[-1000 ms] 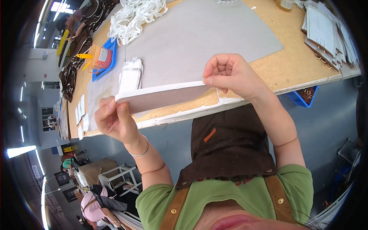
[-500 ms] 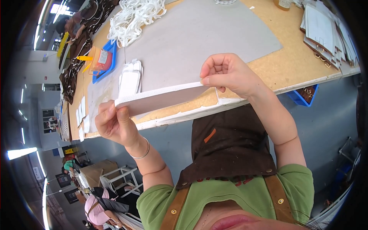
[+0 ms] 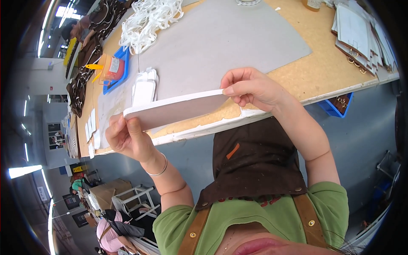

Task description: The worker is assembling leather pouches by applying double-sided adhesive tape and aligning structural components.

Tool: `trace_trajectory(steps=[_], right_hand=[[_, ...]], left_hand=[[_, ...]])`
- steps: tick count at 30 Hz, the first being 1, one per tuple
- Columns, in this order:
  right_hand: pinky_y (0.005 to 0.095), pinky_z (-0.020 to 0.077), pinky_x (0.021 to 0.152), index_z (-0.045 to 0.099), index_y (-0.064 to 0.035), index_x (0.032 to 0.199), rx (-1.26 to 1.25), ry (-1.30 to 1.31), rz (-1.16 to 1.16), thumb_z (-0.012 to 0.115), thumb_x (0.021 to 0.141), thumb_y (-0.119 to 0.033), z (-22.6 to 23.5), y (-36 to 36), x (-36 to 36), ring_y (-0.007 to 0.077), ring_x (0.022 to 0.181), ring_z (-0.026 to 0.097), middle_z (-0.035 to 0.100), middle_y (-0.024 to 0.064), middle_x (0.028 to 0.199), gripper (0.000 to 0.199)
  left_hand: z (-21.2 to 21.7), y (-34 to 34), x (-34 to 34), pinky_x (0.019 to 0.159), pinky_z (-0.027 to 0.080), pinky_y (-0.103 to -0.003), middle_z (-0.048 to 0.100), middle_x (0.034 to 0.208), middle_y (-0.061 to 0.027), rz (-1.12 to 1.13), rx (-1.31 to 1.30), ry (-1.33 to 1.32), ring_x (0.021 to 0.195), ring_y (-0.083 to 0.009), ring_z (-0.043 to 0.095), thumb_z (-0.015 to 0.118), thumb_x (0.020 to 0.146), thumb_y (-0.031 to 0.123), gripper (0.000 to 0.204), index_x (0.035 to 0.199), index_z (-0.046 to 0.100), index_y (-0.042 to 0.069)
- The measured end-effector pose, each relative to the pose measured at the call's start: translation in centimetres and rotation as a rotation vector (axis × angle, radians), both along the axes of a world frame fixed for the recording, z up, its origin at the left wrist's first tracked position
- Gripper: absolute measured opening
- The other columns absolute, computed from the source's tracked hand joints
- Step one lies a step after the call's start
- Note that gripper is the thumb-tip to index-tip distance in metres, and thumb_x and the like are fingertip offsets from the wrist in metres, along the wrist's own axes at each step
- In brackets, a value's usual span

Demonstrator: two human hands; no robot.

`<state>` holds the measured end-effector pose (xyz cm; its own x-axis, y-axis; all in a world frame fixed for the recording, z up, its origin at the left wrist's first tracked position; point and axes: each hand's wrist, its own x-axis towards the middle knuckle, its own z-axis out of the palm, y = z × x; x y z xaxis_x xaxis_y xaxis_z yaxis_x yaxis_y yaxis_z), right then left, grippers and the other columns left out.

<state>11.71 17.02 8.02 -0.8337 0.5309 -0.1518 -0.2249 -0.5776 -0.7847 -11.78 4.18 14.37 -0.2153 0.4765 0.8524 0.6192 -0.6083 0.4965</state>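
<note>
A long flat white-and-grey board (image 3: 176, 110) is pinched at each end by left hand (image 3: 127, 138) and right hand (image 3: 250, 87); between the grips it could be bent if squeezed inward

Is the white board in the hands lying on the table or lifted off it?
Lifted. The white board is in the air above the table edge, left hand and right hand gripping its ends.

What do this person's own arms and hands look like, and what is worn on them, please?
Both forearms are bare; short green sleeves end near the shoulders. The left hand has a thin silver bangle at the wrist. The right hand wears no glove or ring that shows.
</note>
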Motion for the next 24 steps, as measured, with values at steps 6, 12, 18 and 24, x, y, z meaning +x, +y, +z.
trace_trajectory(steps=[6, 12, 18, 24], right_hand=[[0.0182, 0.0497, 0.054, 0.061, -0.0027, 0.086, -0.173, 0.128, 0.017, 0.061, 0.078, -0.007, -0.6, 0.1, 0.3, 0.0064, 0.059, 0.058, 0.058, 0.0007, 0.069, 0.009], [0.0190, 0.0496, 0.056, 0.060, -0.0023, 0.089, -0.050, 0.179, -0.081, 0.059, 0.080, -0.007, -0.2, -0.9, 0.4, 0.0073, 0.062, 0.059, 0.058, 0.0017, 0.075, 0.010], [0.0200, 0.0494, 0.055, 0.058, -0.0008, 0.093, 0.229, 0.202, -0.174, 0.055, 0.083, -0.003, 0.2, -1.7, 0.7, 0.0082, 0.066, 0.058, 0.056, 0.0031, 0.082, 0.010], [0.0209, 0.0516, 0.059, 0.060, 0.0013, 0.096, 0.538, 0.261, -0.381, 0.056, 0.082, 0.005, 0.3, -3.0, 0.6, 0.0098, 0.069, 0.060, 0.057, 0.0067, 0.087, 0.015]], left_hand=[[-0.3, -0.1, -0.5, 0.062, 0.037, -0.018, 0.053, 0.079, -0.0034, -0.001, -0.001, -0.064, 0.069, -0.0085, 0.046, 0.067, 0.080, 0.005, 0.019, 0.094, 0.054, 0.007], [-0.9, -0.2, -0.8, 0.069, 0.038, -0.019, 0.053, 0.080, -0.0029, -0.008, 0.012, -0.114, 0.074, -0.0094, 0.047, 0.066, 0.081, 0.005, 0.019, 0.095, 0.053, 0.008], [-1.0, -0.3, -0.8, 0.071, 0.039, -0.019, 0.051, 0.079, -0.0016, -0.031, 0.014, -0.186, 0.075, -0.0088, 0.046, 0.063, 0.082, 0.003, 0.018, 0.095, 0.052, 0.008], [-0.8, -0.5, -0.8, 0.072, 0.041, -0.020, 0.050, 0.080, -0.0008, -0.065, 0.032, -0.205, 0.074, -0.0086, 0.047, 0.059, 0.084, 0.002, 0.016, 0.096, 0.051, 0.009]])
